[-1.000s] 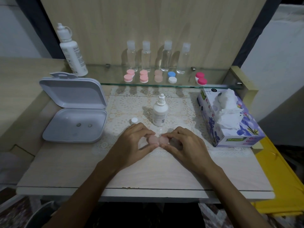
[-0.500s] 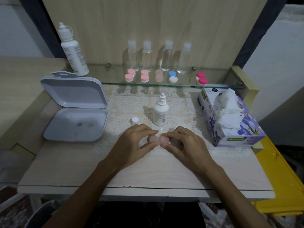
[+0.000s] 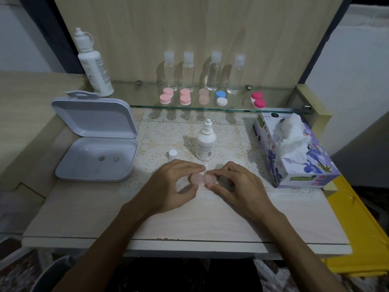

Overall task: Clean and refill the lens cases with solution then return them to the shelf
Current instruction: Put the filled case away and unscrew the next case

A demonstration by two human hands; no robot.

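A pale pink lens case (image 3: 203,179) lies on the lace mat in front of me. My left hand (image 3: 172,186) pinches its left cap and my right hand (image 3: 235,187) pinches its right cap. Just behind the case stands a small white solution bottle (image 3: 205,144) with its nozzle bare; its white cap (image 3: 172,153) sits to the left. On the glass shelf (image 3: 147,106) several more lens cases stand in a row: pink ones (image 3: 166,96), a blue and white one (image 3: 221,98) and a magenta one (image 3: 258,100).
A white hinged box (image 3: 94,142) lies open at the left with two small round things inside. A tissue box (image 3: 292,150) stands at the right. A large white bottle (image 3: 93,64) and several clear bottles (image 3: 212,70) stand on the shelf.
Both hands have stayed on the pink lens case, with only slight finger shifts on its two caps. Nothing else has moved.
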